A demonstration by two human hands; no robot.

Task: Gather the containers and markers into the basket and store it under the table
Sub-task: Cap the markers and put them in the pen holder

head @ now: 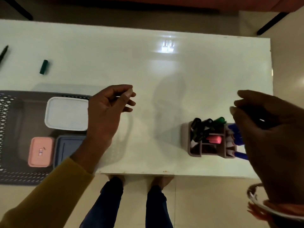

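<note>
A dark grey basket (6,122) with lattice-cut walls sits at the near left of the white table (148,71), its near rim hanging past the table's front edge. Inside it lie three lidded boxes: a white box (66,113) with rounded corners at the far side, a small pink box (41,152) at the near side, and a blue box (65,148) just beside the pink one, partly hidden by a mustard sleeve (49,195). The left hand (105,116) hovers over the basket's right rim, fingers loosely curled with the thumb near the fingertips, and nothing shows in it. Well to the right of the basket, near the same front edge, stands a dull pink holder (195,153) split into compartments, holding black markers (199,127), a green marker (219,120), a pink marker (213,139) and blue markers (235,134), all leaning at different angles. The right hand (271,137), blurred and dark, hangs over the holder's right side with its fingers bent; I cannot tell whether it grips anything. Beyond the basket, towards the table's far left, a short dark green marker (44,66) lies alone, and a black pen (3,54) lies further left of it at the frame's edge.
</note>
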